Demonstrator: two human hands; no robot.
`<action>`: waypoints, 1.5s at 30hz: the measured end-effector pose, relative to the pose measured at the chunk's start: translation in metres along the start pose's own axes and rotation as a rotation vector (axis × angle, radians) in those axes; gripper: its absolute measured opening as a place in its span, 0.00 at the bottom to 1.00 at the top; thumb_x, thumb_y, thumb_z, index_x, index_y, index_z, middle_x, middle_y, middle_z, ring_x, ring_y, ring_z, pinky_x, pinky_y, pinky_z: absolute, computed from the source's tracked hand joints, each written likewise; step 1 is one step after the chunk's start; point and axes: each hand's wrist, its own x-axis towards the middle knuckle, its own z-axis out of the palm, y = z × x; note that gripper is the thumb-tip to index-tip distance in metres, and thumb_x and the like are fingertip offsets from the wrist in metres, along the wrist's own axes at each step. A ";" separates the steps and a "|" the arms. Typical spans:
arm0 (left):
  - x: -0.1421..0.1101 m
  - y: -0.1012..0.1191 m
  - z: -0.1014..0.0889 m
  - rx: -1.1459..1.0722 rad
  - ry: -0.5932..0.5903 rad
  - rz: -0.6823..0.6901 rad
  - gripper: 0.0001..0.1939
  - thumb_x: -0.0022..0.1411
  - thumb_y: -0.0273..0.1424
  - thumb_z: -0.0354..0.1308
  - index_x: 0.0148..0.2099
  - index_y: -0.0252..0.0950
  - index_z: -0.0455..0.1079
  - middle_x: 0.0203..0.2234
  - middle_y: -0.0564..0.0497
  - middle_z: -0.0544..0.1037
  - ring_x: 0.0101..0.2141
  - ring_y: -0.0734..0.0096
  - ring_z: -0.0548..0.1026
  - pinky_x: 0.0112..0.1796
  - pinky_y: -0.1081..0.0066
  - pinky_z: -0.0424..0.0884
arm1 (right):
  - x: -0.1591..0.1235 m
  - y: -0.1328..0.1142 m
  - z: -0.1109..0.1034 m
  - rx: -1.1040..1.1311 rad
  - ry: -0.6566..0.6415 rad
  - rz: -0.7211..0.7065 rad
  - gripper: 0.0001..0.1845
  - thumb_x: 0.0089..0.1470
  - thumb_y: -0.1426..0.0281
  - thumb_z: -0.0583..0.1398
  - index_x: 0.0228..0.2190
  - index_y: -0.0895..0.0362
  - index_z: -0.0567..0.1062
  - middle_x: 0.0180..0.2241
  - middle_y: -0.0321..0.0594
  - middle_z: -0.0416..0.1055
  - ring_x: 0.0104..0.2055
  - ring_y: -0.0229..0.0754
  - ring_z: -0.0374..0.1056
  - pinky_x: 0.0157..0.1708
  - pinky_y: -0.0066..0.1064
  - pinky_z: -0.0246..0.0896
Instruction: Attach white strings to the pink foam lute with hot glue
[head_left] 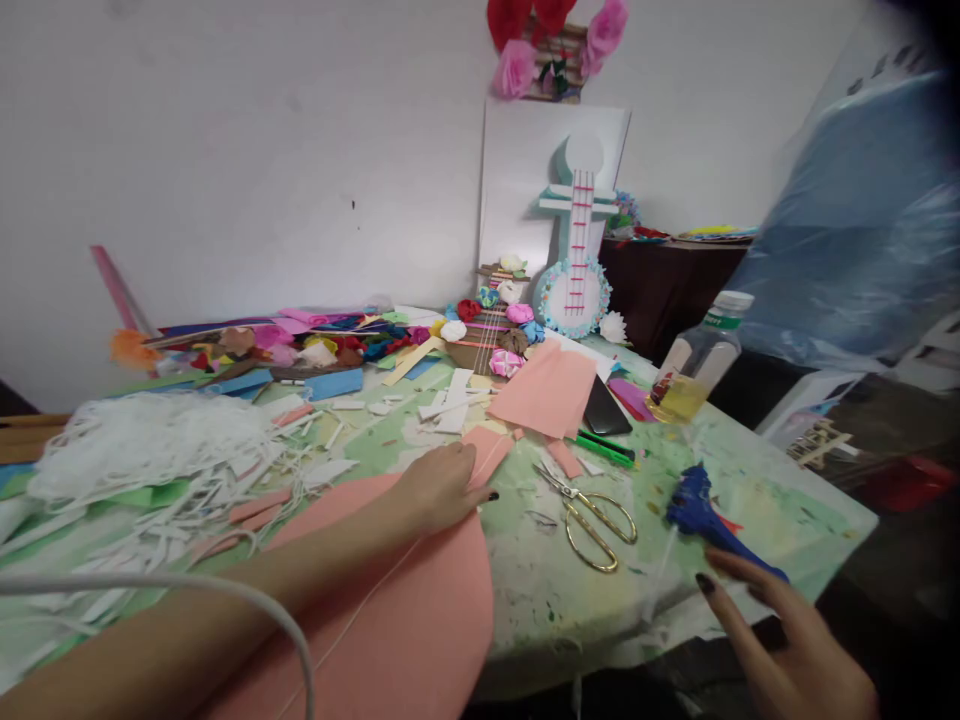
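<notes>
A large pink cutout (435,610) with a rounded body and a narrow neck lies at the table's front edge. A thin white string (367,597) runs along it and passes beneath my left hand (441,488). That hand presses down on the base of the neck, fingers curled and thumb stretched to the right; the fingertips are partly hidden. At the lower right, my right hand (795,645) has its fingers apart and holds nothing. It is just short of the handle of a blue glue gun (694,505). Gold-handled scissors (589,515) lie slightly open between the two hands.
White paper strips (150,445) are heaped at left. A grey cable (187,580) arcs over my left forearm. Behind the scissors are a green pen (607,448), pink paper (547,388), a black phone (606,408) and a bottle (694,365). Decorated instrument models (577,240) stand by the wall.
</notes>
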 end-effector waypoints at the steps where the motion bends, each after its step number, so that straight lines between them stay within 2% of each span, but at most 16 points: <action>1: -0.001 0.000 0.002 0.017 -0.009 -0.013 0.14 0.59 0.43 0.54 0.32 0.36 0.63 0.31 0.44 0.73 0.32 0.58 0.71 0.28 0.68 0.56 | 0.017 0.017 -0.003 -0.161 0.041 -0.099 0.28 0.48 0.48 0.56 0.41 0.55 0.75 0.46 0.51 0.73 0.50 0.62 0.66 0.49 0.49 0.60; 3: -0.001 -0.001 0.005 0.038 -0.012 -0.025 0.14 0.60 0.42 0.53 0.32 0.37 0.62 0.30 0.44 0.74 0.31 0.58 0.71 0.28 0.68 0.55 | 0.045 0.043 -0.004 -0.384 0.055 -0.218 0.34 0.50 0.47 0.50 0.44 0.62 0.72 0.47 0.59 0.71 0.50 0.65 0.66 0.49 0.53 0.59; 7: -0.001 -0.003 0.003 0.064 -0.006 -0.050 0.12 0.63 0.39 0.48 0.31 0.38 0.60 0.28 0.45 0.73 0.30 0.59 0.71 0.27 0.69 0.53 | 0.067 0.065 0.000 -0.589 0.034 -0.227 0.35 0.51 0.48 0.48 0.44 0.66 0.71 0.40 0.63 0.73 0.44 0.66 0.70 0.43 0.52 0.62; 12: -0.003 -0.003 0.002 0.068 -0.004 -0.084 0.14 0.66 0.36 0.41 0.28 0.38 0.57 0.28 0.46 0.73 0.31 0.62 0.70 0.29 0.69 0.54 | 0.081 0.067 -0.003 -0.551 -0.026 -0.148 0.34 0.46 0.50 0.52 0.44 0.66 0.70 0.37 0.59 0.74 0.38 0.61 0.72 0.38 0.46 0.65; 18: -0.003 -0.010 0.008 0.011 0.059 -0.069 0.14 0.66 0.35 0.41 0.27 0.38 0.53 0.27 0.48 0.72 0.29 0.63 0.69 0.30 0.68 0.55 | 0.110 0.064 -0.013 -0.414 -0.290 -0.078 0.26 0.38 0.51 0.54 0.33 0.58 0.73 0.32 0.53 0.76 0.34 0.59 0.72 0.35 0.44 0.65; 20: -0.004 -0.012 0.009 -0.021 0.094 -0.078 0.14 0.66 0.35 0.40 0.27 0.39 0.52 0.25 0.49 0.70 0.28 0.64 0.68 0.30 0.68 0.54 | 0.112 0.055 -0.018 -0.367 -0.262 -0.027 0.26 0.36 0.51 0.55 0.31 0.56 0.73 0.31 0.53 0.77 0.33 0.60 0.73 0.32 0.44 0.64; 24: -0.006 -0.014 0.011 -0.160 0.179 -0.111 0.14 0.67 0.37 0.37 0.29 0.40 0.52 0.22 0.52 0.66 0.25 0.65 0.66 0.28 0.69 0.53 | 0.108 0.017 -0.018 -0.200 -0.086 0.008 0.28 0.35 0.49 0.59 0.36 0.55 0.74 0.33 0.49 0.77 0.36 0.60 0.72 0.33 0.45 0.63; 27: -0.007 -0.014 0.011 -0.262 0.233 -0.130 0.13 0.67 0.38 0.38 0.30 0.40 0.53 0.21 0.55 0.65 0.24 0.66 0.64 0.28 0.70 0.53 | 0.106 -0.017 -0.004 0.114 -0.092 0.104 0.27 0.35 0.52 0.65 0.35 0.56 0.73 0.28 0.42 0.75 0.30 0.50 0.69 0.29 0.37 0.62; 28: -0.007 -0.014 0.011 -0.291 0.247 -0.131 0.13 0.67 0.38 0.39 0.30 0.40 0.53 0.20 0.55 0.64 0.23 0.67 0.64 0.28 0.70 0.53 | 0.107 -0.028 0.003 0.226 -0.135 0.118 0.24 0.35 0.52 0.66 0.30 0.56 0.73 0.22 0.39 0.71 0.25 0.45 0.66 0.25 0.33 0.59; 30: -0.008 -0.014 0.010 -0.352 0.275 -0.131 0.13 0.66 0.39 0.41 0.30 0.40 0.53 0.18 0.57 0.63 0.22 0.69 0.63 0.28 0.70 0.54 | 0.109 -0.050 0.020 0.412 -0.338 0.069 0.21 0.41 0.52 0.65 0.23 0.57 0.69 0.16 0.34 0.64 0.20 0.37 0.59 0.21 0.29 0.53; 32: -0.009 -0.014 0.007 -0.427 0.296 -0.128 0.14 0.66 0.39 0.42 0.29 0.39 0.54 0.17 0.57 0.64 0.21 0.70 0.63 0.28 0.71 0.56 | 0.114 -0.070 0.039 0.517 -0.580 -0.016 0.21 0.49 0.52 0.62 0.23 0.58 0.69 0.16 0.33 0.63 0.17 0.33 0.57 0.19 0.27 0.50; 34: -0.009 -0.015 0.006 -0.511 0.318 -0.129 0.15 0.66 0.40 0.44 0.28 0.39 0.55 0.17 0.57 0.65 0.21 0.72 0.64 0.28 0.72 0.57 | 0.122 -0.088 0.056 0.552 -0.714 -0.078 0.21 0.52 0.53 0.61 0.24 0.59 0.70 0.16 0.34 0.64 0.16 0.31 0.57 0.18 0.25 0.49; 37: -0.007 -0.017 0.006 -0.703 0.330 -0.141 0.15 0.64 0.40 0.50 0.28 0.37 0.57 0.18 0.57 0.68 0.21 0.75 0.66 0.26 0.73 0.60 | 0.137 -0.107 0.080 0.614 -0.802 -0.069 0.20 0.52 0.55 0.61 0.24 0.59 0.69 0.12 0.33 0.64 0.14 0.32 0.59 0.17 0.24 0.50; 39: -0.005 -0.019 0.008 -0.875 0.316 -0.163 0.14 0.62 0.39 0.54 0.30 0.37 0.58 0.19 0.57 0.69 0.19 0.77 0.66 0.24 0.75 0.60 | 0.148 -0.112 0.094 0.637 -0.870 -0.032 0.19 0.51 0.56 0.62 0.24 0.59 0.70 0.12 0.35 0.66 0.14 0.34 0.62 0.15 0.23 0.51; 42: -0.003 -0.021 0.011 -1.101 0.293 -0.188 0.11 0.59 0.37 0.59 0.36 0.37 0.60 0.22 0.58 0.71 0.19 0.79 0.68 0.23 0.76 0.63 | 0.159 -0.108 0.111 0.648 -0.962 -0.015 0.19 0.49 0.56 0.62 0.27 0.62 0.73 0.13 0.36 0.68 0.13 0.35 0.62 0.14 0.23 0.52; 45: -0.001 -0.023 0.013 -1.188 0.272 -0.219 0.13 0.58 0.35 0.61 0.40 0.37 0.61 0.26 0.55 0.74 0.22 0.77 0.72 0.24 0.77 0.67 | 0.161 -0.098 0.118 0.664 -0.974 -0.004 0.20 0.48 0.56 0.63 0.29 0.62 0.74 0.11 0.33 0.65 0.11 0.32 0.57 0.12 0.21 0.49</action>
